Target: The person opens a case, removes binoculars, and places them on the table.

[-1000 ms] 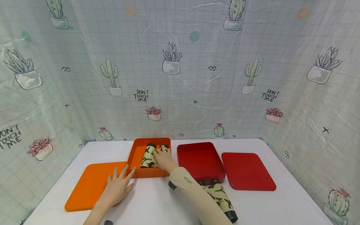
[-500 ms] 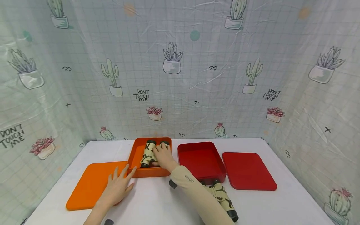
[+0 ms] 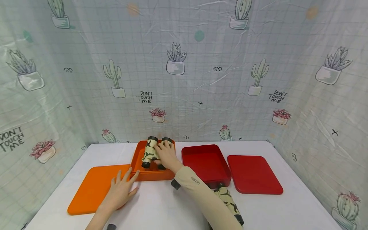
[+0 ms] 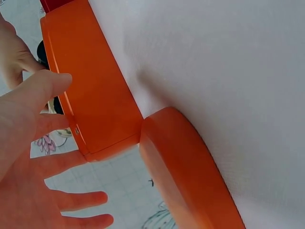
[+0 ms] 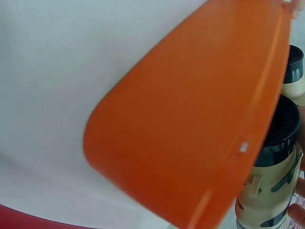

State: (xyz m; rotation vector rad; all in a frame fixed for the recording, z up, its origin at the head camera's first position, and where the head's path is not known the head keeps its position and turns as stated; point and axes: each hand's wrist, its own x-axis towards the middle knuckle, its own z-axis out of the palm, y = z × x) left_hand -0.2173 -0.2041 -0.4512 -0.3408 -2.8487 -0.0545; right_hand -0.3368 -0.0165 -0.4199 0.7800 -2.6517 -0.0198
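Camouflage binoculars [image 3: 149, 150] are held by my right hand [image 3: 169, 158], whose fingers curl over the right barrel. They are raised in the orange box [image 3: 153, 176], with their far ends standing above its back rim. In the right wrist view, the near end of the binoculars [image 5: 269, 191] shows beyond the box wall [image 5: 181, 109]. My left hand [image 3: 119, 191] has its fingers spread, with fingertips at the box's front left corner. In the left wrist view, the fingers of that hand [image 4: 28, 143] lie along the box edge [image 4: 90, 81].
An orange lid [image 3: 92, 188] lies left of the orange box, partly under my left hand. Right of it stand a red box [image 3: 205, 163] and a red lid [image 3: 254, 175]. A second pair of camouflage binoculars [image 3: 228, 203] lies in front of the red box, partly hidden by my right sleeve.
The binoculars in my right hand have risen from the floor of the orange box and shifted slightly back. My left hand stays at the box corner.
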